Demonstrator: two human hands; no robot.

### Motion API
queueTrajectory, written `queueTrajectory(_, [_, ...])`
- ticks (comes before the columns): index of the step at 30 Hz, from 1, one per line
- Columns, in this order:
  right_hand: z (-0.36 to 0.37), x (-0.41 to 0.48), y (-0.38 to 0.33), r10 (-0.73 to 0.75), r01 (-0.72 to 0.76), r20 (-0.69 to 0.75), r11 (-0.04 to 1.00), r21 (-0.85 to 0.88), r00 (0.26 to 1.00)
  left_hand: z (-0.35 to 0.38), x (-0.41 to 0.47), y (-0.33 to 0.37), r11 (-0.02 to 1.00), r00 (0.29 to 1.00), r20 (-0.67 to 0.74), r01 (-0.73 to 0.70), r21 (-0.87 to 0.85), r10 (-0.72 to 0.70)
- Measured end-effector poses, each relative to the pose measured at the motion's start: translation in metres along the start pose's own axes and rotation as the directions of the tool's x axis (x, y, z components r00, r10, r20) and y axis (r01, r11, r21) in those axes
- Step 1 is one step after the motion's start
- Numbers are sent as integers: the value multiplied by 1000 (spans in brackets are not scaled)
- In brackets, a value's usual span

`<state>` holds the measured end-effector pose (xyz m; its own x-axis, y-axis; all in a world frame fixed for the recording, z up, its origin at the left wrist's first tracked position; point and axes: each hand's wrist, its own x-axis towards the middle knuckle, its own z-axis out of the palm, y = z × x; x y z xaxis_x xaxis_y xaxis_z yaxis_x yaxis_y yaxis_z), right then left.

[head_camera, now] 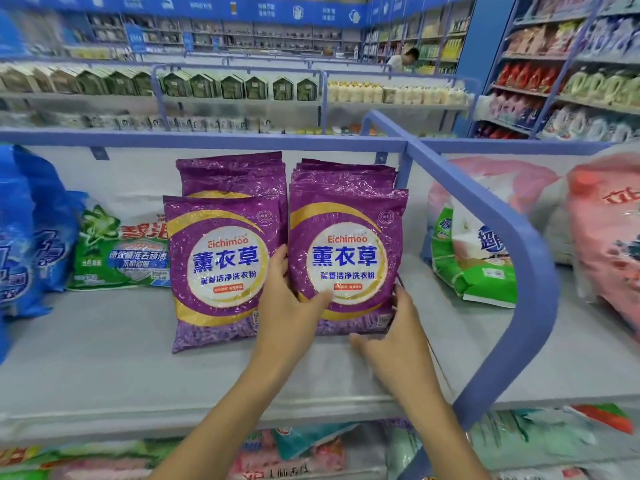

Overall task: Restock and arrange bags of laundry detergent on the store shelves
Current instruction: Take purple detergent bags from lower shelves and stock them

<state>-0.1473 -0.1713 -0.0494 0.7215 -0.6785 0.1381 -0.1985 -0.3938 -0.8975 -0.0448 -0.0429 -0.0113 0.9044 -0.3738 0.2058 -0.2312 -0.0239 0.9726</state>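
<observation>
- On the near grey shelf [104,341], two stacks of purple detergent bags sit side by side, just left of the blue divider rail [519,244].
- Blue bags [27,237] fill the far left, and pink bags [609,237] lie right of the rail.
- At the front of the stacks, the left purple bag [221,268] and the right purple bag [346,258] touch edge to edge.
- A green bag [117,251] lies between the blue bags and the purple ones.
- The left hand [287,306] holds the right purple bag's left edge, with the thumb across the front and the fingers tucked between the bags.
- The right hand [391,334] is spread, its fingers against that bag's lower right edge and its thumb below the bottom edge.
</observation>
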Motion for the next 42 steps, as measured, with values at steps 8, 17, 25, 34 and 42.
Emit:
queueTrajectory(8, [-2,13,0,-81,75,-53,992,-106,995,2,-10,-24,945,997,44,-70,320,59])
queueTrajectory(17, [-6,12,1,-68,51,-69,972,-231,995,-4,-9,-19,916,993,103,-94,391,58])
queueTrajectory(25, [-12,-8,-7,-130,84,-116,937,-339,985,-11,-20,-19,848,979,188,-167,503,81])
queueTrajectory(34, [-28,-52,-7,-173,187,73,882,-433,982,-46,-74,-8,661,942,335,-268,701,26])
queueTrajectory(42, [-54,-128,22,-276,347,214,808,-477,937,-60,-175,-8,526,966,253,-244,815,55])
